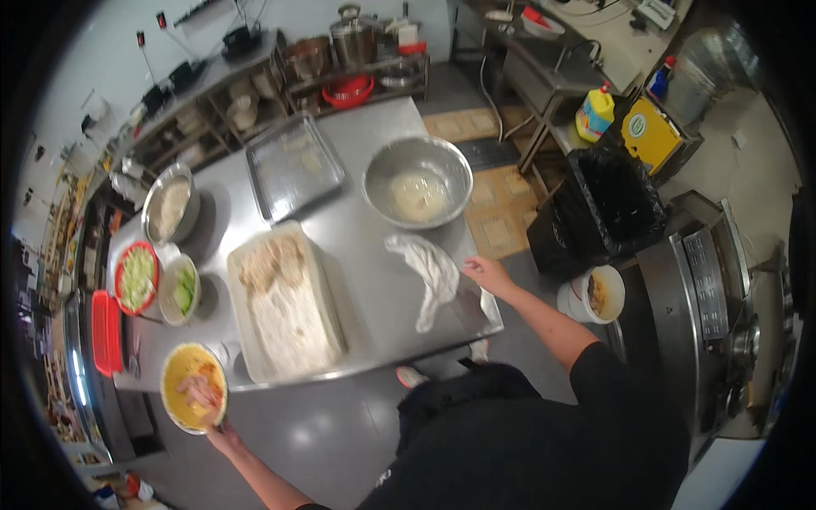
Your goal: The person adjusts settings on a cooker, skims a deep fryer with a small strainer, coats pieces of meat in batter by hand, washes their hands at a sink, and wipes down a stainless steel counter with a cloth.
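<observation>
My left hand grips the rim of a yellow bowl at the table's near left corner. Pieces of raw meat and an orange-red seasoning lie inside it. My right hand hovers by the table's right edge, its fingers loosely bent and apart, with nothing visible in them. Just left of it lies a crumpled white cloth. Beyond the cloth stands a large steel mixing bowl holding pale liquid. Between my hands is a rectangular tub of white flour, with coated meat pieces at its far end.
On the steel table are a metal tray, a steel bowl of pale crumbs, chopped greens in a red basket, cucumber slices in a bowl, and a red container. Right stand a black bin and white bucket.
</observation>
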Tool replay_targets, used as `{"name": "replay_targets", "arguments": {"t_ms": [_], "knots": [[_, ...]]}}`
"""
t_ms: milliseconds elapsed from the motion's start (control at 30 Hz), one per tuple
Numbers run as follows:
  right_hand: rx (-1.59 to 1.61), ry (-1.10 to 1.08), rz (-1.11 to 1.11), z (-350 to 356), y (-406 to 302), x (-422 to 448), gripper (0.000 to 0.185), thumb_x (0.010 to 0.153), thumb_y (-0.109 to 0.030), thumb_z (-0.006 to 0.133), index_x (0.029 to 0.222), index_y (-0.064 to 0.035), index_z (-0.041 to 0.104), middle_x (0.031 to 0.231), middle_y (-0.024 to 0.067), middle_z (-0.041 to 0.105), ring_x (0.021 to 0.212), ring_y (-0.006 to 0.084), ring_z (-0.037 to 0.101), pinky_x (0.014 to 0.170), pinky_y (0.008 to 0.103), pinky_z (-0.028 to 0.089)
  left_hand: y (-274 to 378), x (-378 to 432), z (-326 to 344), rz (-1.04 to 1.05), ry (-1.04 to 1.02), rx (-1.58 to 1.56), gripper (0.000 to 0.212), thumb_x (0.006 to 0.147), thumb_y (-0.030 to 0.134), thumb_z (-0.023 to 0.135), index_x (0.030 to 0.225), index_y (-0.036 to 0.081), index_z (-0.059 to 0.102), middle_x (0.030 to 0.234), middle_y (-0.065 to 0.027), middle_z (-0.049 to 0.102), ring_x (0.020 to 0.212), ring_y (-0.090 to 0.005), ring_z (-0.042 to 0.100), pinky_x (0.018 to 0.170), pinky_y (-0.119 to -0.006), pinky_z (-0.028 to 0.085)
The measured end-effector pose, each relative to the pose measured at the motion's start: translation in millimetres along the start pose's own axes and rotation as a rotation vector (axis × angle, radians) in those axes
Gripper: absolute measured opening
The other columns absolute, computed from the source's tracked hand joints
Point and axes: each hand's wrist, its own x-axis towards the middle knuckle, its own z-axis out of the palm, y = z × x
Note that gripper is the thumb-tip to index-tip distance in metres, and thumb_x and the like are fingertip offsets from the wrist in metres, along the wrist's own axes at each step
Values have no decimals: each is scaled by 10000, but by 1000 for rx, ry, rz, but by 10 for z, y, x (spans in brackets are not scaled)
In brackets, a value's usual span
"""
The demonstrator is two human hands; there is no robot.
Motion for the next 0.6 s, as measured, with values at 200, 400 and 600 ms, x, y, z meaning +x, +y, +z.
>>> {"name": "replay_targets", "arguments": {"t_ms": [200, 400, 600], "knots": [[-550, -28, -404, 379, -429, -195, 644, 709, -395, 630, 1232, -92, 409, 1250, 219, 348, 1127, 373, 348, 899, 428, 324, 606, -1583, -15, 106, -13, 152, 375, 820, 166, 457, 1169, 35, 415, 1107, -113, 481, 954, -237, 515, 795, -350, 455], [-686, 6, -637, 608, -29, -37, 564, 751, -324, 582, 1230, -84, 405, 1273, 175, 344, 1145, 374, 336, 936, 399, 305, 313, -3225, 714, -121, -342, 71, 391, 820, 143, 490, 1182, 21, 404, 1158, -110, 482, 1038, -234, 496, 866, -377, 430], [-667, -171, -721, 12, 334, -24, 450, 745, -113, 523, 1187, -67, 449, 1281, 145, 360, 1183, 297, 342, 945, 401, 310, -885, -3961, 1573, -417, -467, -62, 424, 800, 120, 470, 1198, 15, 370, 1145, -135, 484, 1014, -243, 516, 838, -390, 446]]}}
